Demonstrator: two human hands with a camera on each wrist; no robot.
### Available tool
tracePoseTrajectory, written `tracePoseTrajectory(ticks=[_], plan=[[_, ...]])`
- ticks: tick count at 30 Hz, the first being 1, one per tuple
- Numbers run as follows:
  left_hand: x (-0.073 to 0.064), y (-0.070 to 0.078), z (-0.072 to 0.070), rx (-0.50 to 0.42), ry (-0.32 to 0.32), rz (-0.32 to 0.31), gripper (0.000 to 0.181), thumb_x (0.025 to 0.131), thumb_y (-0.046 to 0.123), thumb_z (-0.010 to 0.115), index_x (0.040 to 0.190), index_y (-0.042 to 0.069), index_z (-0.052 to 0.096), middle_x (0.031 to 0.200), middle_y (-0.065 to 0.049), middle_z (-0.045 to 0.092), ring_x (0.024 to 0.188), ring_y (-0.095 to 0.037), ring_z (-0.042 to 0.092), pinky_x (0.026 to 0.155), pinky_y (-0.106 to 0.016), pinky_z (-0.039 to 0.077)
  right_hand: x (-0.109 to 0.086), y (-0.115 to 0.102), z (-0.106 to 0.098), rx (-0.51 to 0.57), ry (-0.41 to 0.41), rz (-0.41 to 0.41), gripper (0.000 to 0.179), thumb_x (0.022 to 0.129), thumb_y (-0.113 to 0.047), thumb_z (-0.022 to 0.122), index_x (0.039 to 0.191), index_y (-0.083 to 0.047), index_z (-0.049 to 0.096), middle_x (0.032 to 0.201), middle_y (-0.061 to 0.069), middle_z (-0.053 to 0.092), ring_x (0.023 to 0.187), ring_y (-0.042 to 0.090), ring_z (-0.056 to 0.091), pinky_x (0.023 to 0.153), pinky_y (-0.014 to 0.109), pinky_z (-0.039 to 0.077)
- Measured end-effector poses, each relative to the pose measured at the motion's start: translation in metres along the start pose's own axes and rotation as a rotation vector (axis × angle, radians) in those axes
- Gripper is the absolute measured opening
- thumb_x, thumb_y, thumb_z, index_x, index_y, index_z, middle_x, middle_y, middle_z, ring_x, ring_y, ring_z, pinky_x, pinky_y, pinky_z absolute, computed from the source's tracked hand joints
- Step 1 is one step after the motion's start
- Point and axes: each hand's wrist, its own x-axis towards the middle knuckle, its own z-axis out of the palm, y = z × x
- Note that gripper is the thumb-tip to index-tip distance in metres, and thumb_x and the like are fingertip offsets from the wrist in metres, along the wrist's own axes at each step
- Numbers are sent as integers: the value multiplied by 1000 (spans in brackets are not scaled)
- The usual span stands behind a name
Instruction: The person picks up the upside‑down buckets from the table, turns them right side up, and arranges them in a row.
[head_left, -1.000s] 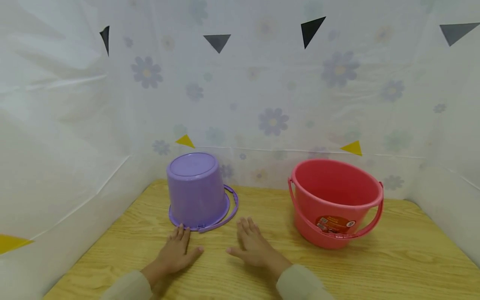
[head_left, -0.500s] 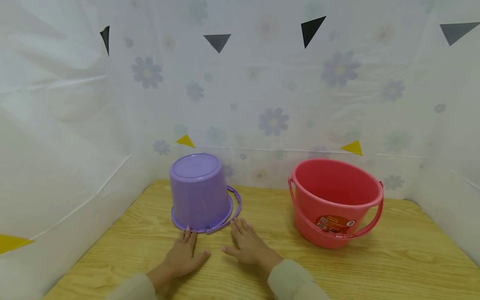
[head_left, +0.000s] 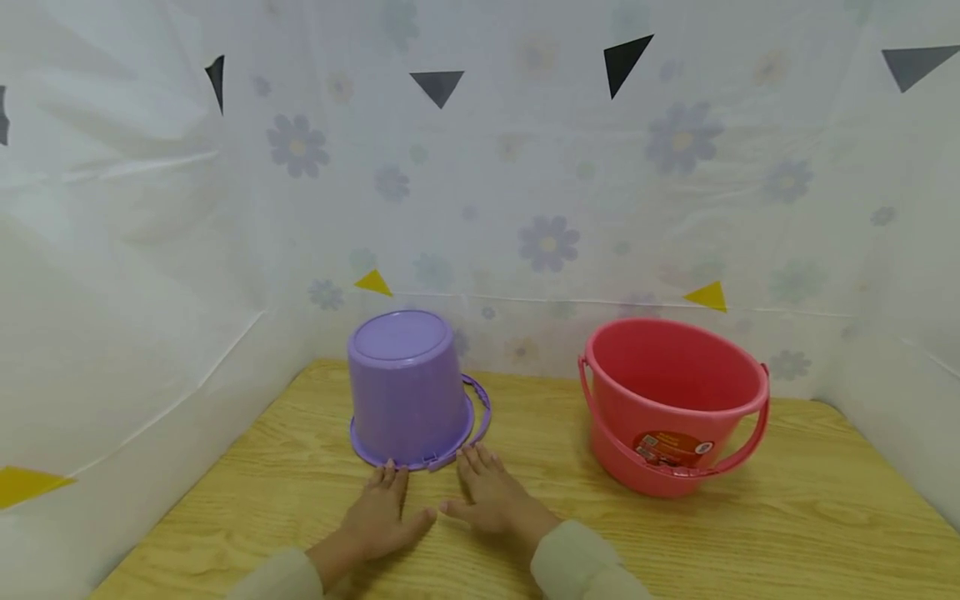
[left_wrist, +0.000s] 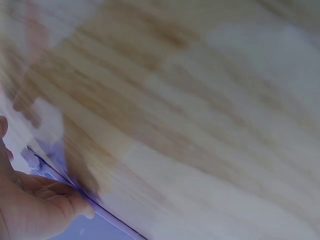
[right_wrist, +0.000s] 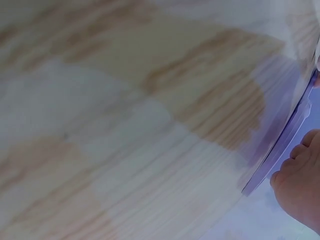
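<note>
A purple bucket (head_left: 408, 392) stands upside down on the wooden table, its rim down and its handle (head_left: 483, 417) lying round the right side. My left hand (head_left: 381, 515) lies low over the table with fingers stretched out, fingertips right at the bucket's front rim. Beside it, my right hand (head_left: 491, 498) has its fingers straight too, the tips at the handle near the rim's front right. The two thumbs point toward each other. In the left wrist view the left hand (left_wrist: 45, 205) meets the purple rim (left_wrist: 107, 215); the right wrist view shows the right hand (right_wrist: 302, 182) close to the handle (right_wrist: 280, 145).
A red bucket (head_left: 675, 417) stands upright at the right, its handle hanging down in front over a label. Pale flowered sheeting (head_left: 487, 183) with dark and yellow triangles closes off the back and sides of the table (head_left: 720, 550).
The purple bucket has slid to the right and slightly toward me, the left hand moving right with it. The right hand has come left to the handle. The red bucket stays put.
</note>
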Motion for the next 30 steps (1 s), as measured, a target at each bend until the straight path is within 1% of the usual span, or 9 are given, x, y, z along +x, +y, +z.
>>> tracePoseTrajectory(ticks=[5, 9, 12, 16, 20, 27, 30], plan=[[-1, 5, 1, 18, 5, 3, 86, 84, 53, 55, 130, -17, 40, 134, -43, 33, 129, -54, 30, 105, -59, 31, 1, -1, 2, -30, -1, -10, 82, 90, -53, 48, 144, 4, 25, 153, 19, 20, 142, 35, 15, 117, 47, 15], [-1, 9, 3, 35, 28, 13, 84, 84, 54, 54, 129, -17, 43, 133, -42, 37, 128, -53, 33, 105, -58, 32, 1, -1, 2, -66, 14, -14, 81, 90, -53, 49, 143, 4, 27, 152, 20, 22, 142, 36, 18, 116, 47, 18], [-1, 11, 3, 33, 43, 33, 84, 83, 53, 55, 128, -16, 43, 132, -42, 39, 126, -54, 35, 103, -59, 34, 1, -1, 2, -81, 22, -10, 81, 89, -52, 49, 143, 5, 28, 151, 21, 24, 141, 36, 20, 116, 48, 19], [-3, 13, 5, 48, 47, 59, 84, 80, 51, 57, 128, -16, 43, 130, -42, 40, 124, -55, 37, 98, -61, 39, 0, 0, 1, -74, 21, -1, 80, 89, -51, 50, 143, 5, 29, 151, 21, 25, 141, 37, 20, 116, 47, 19], [-4, 16, 7, 52, 42, 74, 84, 80, 52, 57, 128, -16, 44, 131, -40, 42, 124, -53, 38, 97, -60, 41, 0, 1, 2, -67, 22, 5, 79, 90, -50, 50, 143, 4, 29, 151, 21, 25, 141, 36, 20, 116, 47, 18], [-5, 23, 9, 36, 13, 118, 85, 80, 52, 57, 127, -18, 44, 132, -39, 42, 126, -52, 37, 98, -58, 39, -2, 1, 0, -31, 10, 4, 78, 90, -49, 50, 143, 5, 28, 152, 20, 24, 141, 36, 19, 116, 47, 16], [-6, 26, 9, 26, 15, 146, 85, 80, 51, 58, 126, -19, 44, 130, -40, 42, 125, -53, 38, 99, -58, 39, -3, 1, -1, -25, 10, 2, 78, 90, -48, 50, 143, 5, 28, 151, 20, 25, 141, 37, 19, 116, 47, 17]])
